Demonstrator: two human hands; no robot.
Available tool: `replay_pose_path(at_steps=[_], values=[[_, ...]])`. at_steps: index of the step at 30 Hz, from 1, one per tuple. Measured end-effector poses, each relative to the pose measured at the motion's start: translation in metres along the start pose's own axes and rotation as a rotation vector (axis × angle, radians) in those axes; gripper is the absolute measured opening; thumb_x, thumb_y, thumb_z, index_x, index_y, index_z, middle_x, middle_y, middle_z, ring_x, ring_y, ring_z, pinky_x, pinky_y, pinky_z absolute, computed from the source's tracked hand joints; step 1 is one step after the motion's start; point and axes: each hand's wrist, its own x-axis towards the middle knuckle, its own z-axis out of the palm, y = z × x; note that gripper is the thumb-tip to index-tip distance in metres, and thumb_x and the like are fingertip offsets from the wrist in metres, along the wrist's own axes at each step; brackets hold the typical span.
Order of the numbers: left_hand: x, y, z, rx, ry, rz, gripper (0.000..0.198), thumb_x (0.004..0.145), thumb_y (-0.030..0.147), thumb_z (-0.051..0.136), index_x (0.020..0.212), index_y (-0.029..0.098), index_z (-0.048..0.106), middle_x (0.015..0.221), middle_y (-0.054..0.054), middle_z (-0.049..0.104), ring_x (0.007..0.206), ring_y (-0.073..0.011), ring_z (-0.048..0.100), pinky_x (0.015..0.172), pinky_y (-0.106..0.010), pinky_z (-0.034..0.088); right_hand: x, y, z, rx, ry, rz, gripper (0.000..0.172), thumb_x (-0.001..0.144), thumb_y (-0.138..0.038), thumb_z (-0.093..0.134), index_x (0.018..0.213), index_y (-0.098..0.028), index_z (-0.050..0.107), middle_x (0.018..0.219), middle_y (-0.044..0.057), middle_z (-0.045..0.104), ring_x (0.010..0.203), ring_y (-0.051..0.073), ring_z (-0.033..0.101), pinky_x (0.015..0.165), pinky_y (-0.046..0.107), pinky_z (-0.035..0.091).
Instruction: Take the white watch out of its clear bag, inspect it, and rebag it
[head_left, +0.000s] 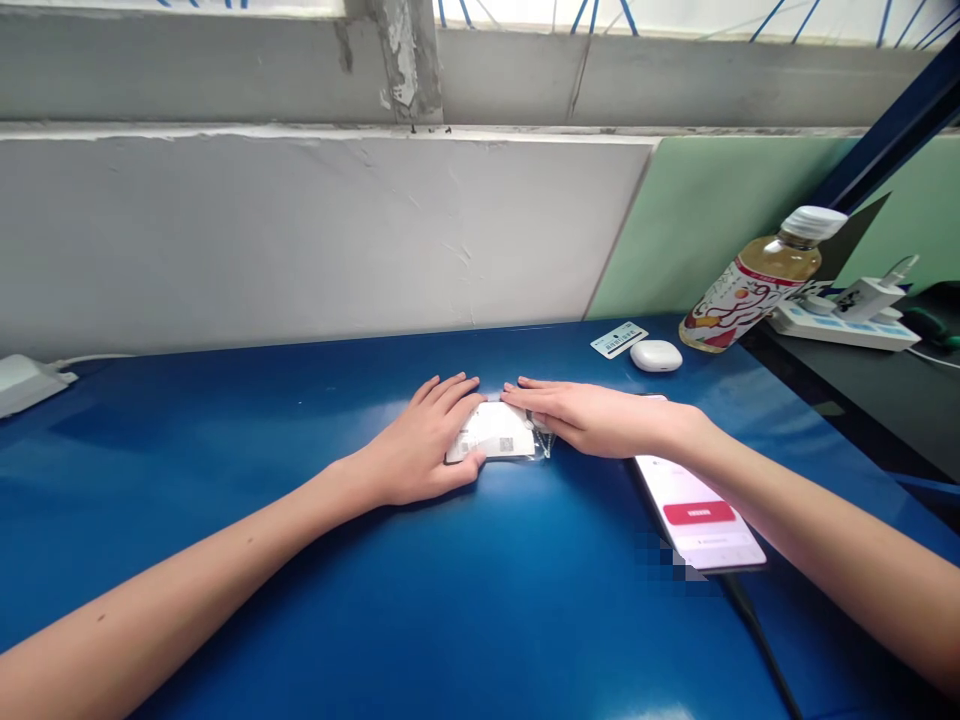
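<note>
Okay, glossy blue surface (450, 600), white panel (300, 240) behind, green board (690, 220) to its right. White packet (491, 425) lies mid-surface, left hand (424, 445) and right hand (589, 418) on opposite ends; can't tell whether either grip is clamped. Phone (697, 530) under right forearm.

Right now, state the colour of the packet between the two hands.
The packet is mostly white with a dark square code, in the head view.

Blue tabletop (450, 610), white wall (300, 240), bright window (675, 20)
</note>
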Motion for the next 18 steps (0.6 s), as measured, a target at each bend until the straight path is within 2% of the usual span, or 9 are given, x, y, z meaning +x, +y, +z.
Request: replay_pose_path(at_steps=[2,5,8,10,13,18], values=[[0.001,0.001,-0.001,0.014,-0.012,-0.008,0.060,0.090,0.042,0.052,0.141,0.011,0.046,0.155,-0.023,0.039,0.147,-0.0391,0.030,0.119,-0.061,0.022,0.000,-0.006,0.001,-0.100,0.073,-0.006,0.045,0.101,-0.021,0.037,0.142,-0.013,0.053,0.150,0.014,0.051,0.141,0.028,0.044,0.111,0.045,0.043],[0.000,0.005,-0.003,0.041,-0.040,-0.026,0.061,0.091,0.042,0.049,0.142,0.008,0.044,0.155,-0.023,0.039,0.148,-0.0376,0.028,0.120,-0.058,0.021,-0.002,-0.025,0.002,-0.275,0.158,-0.015,0.034,0.094,-0.008,0.044,0.117,-0.011,0.069,0.131,0.019,0.066,0.123,0.032,0.061,0.104,0.047,0.047],[-0.007,0.011,-0.005,0.048,-0.064,-0.045,0.062,0.091,0.041,0.048,0.143,0.007,0.043,0.156,-0.023,0.037,0.149,-0.0369,0.027,0.121,-0.056,0.021,-0.006,-0.049,0.006,-0.342,0.138,-0.010,0.031,0.086,0.002,0.047,0.103,-0.010,0.070,0.114,0.019,0.072,0.108,0.030,0.067,0.097,0.044,0.050],[-0.016,0.013,-0.006,0.046,-0.069,-0.053,0.063,0.091,0.040,0.048,0.143,0.007,0.042,0.156,-0.023,0.037,0.149,-0.0373,0.027,0.121,-0.056,0.022,-0.008,-0.063,0.010,-0.348,0.121,0.009,0.029,0.088,0.000,0.046,0.103,-0.009,0.068,0.108,0.020,0.072,0.103,0.030,0.068,0.093,0.043,0.051],[-0.030,0.013,-0.006,0.041,-0.042,-0.064,0.060,0.091,0.039,0.050,0.142,0.009,0.043,0.156,-0.022,0.038,0.149,-0.0373,0.026,0.120,-0.056,0.024,-0.006,-0.073,0.018,-0.400,0.156,0.065,0.027,0.092,-0.006,0.044,0.103,-0.009,0.069,0.108,0.021,0.072,0.112,0.035,0.065,0.098,0.048,0.048],[-0.040,0.007,-0.004,0.025,0.025,-0.105,0.060,0.090,0.037,0.049,0.141,0.006,0.045,0.153,-0.023,0.042,0.147,-0.0365,0.032,0.119,-0.053,0.030,0.001,-0.068,0.033,-0.420,0.271,0.138,0.031,0.093,-0.008,0.044,0.111,-0.005,0.069,0.137,0.024,0.060,0.134,0.041,0.049,0.106,0.053,0.044]])
